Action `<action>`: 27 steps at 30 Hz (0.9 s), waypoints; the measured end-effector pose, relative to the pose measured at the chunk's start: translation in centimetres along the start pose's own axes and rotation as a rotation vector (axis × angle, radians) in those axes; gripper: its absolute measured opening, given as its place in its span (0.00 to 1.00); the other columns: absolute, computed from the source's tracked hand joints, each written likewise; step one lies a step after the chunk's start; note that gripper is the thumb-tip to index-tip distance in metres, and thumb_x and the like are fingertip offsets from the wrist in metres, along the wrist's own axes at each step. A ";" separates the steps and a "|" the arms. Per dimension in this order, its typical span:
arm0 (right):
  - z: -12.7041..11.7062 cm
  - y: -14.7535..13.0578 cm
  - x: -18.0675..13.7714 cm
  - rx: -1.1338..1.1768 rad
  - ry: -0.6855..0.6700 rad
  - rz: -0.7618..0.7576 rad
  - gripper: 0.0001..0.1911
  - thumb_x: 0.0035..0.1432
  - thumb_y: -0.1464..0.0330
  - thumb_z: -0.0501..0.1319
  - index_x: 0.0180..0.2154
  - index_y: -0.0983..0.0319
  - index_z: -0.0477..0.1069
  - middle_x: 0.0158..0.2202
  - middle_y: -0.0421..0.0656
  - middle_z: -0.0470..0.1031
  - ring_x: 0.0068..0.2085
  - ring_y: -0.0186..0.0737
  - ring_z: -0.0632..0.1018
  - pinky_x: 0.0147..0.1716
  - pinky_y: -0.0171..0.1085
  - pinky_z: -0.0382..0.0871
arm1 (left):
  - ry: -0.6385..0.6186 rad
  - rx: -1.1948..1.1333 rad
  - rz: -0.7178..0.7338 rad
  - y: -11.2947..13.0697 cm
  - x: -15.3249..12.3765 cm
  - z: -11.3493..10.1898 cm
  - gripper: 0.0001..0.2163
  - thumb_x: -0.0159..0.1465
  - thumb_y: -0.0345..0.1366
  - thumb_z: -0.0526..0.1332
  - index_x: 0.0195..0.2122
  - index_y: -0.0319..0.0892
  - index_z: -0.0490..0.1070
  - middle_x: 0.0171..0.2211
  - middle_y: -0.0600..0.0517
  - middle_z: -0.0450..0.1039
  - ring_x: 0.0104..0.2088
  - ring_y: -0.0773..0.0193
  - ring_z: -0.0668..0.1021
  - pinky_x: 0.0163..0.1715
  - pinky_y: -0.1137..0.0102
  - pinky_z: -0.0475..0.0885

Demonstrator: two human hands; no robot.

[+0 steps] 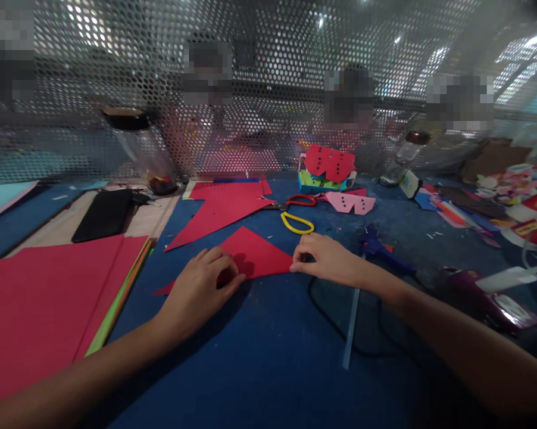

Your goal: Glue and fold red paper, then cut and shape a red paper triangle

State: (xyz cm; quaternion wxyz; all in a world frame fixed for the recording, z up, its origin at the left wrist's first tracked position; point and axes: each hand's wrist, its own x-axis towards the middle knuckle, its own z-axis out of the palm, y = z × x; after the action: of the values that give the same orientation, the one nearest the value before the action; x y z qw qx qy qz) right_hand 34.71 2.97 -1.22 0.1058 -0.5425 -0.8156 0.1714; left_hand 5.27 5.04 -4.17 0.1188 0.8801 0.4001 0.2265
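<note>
A folded piece of red paper (259, 253) lies on the blue table in front of me, shaped roughly like a triangle with its peak pointing away. My left hand (201, 280) rests on its left part, fingers curled and thumb at the near edge. Part of the paper is hidden under that hand. At the right corner, my right hand (324, 259) pinches the paper between thumb and fingers. Just beyond lie scissors (297, 223) with one red and one yellow handle loop, their blades close to a larger cut red sheet (219, 208).
A blue glue gun (380, 247) with a clear glue stick lies right of my right hand. Red sheets (49, 292) and a black phone (103, 214) are at left. Pink cutouts (351, 202), a small box (326, 179) and a glass jar (146, 152) stand near the perforated metal screen.
</note>
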 end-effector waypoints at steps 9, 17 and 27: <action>0.1 -0.4 0.0 -0.009 0.005 0.052 0.11 0.60 0.59 0.67 0.31 0.59 0.76 0.35 0.43 0.76 0.40 0.42 0.75 0.38 0.38 0.64 | -0.005 0.019 -0.016 0.3 0.1 -0.2 0.10 0.68 0.41 0.61 0.31 0.43 0.70 0.36 0.50 0.72 0.38 0.57 0.72 0.38 0.63 0.66; -0.2 -0.5 0.0 0.020 -0.011 0.064 0.08 0.59 0.62 0.66 0.31 0.59 0.74 0.36 0.43 0.76 0.41 0.42 0.74 0.38 0.38 0.64 | -0.009 0.020 -0.007 0.2 0.1 -0.2 0.09 0.67 0.40 0.61 0.31 0.44 0.70 0.36 0.50 0.72 0.39 0.56 0.72 0.39 0.62 0.66; -0.5 -0.3 -0.2 0.058 -0.045 0.067 0.06 0.59 0.64 0.65 0.32 0.60 0.73 0.38 0.44 0.73 0.42 0.43 0.73 0.41 0.39 0.66 | -0.026 0.020 0.005 0.1 0.1 -0.2 0.08 0.68 0.40 0.61 0.32 0.44 0.70 0.37 0.50 0.72 0.40 0.56 0.72 0.40 0.62 0.66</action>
State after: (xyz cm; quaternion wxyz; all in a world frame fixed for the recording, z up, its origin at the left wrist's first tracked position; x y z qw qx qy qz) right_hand 34.69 2.76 -0.65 0.0972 -0.5621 -0.7939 0.2105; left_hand 5.27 5.07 -3.95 0.1148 0.8850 0.3987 0.2114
